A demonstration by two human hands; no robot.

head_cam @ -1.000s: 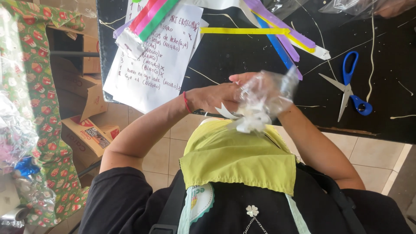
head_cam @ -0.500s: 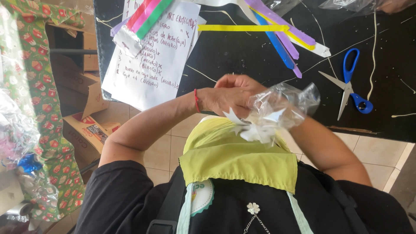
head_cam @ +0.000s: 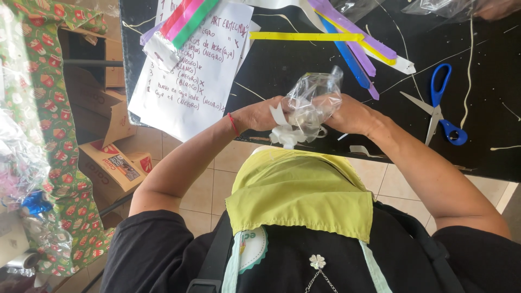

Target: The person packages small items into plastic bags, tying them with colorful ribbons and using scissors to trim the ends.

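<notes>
Bright, even daylight; sharp focus

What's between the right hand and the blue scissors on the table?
Head view: only bare black table with thin glue strings lies between the right hand and the blue scissors.

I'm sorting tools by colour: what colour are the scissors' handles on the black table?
Blue handles on the scissors, seen clearly in the head view, lying apart from both hands.
</notes>
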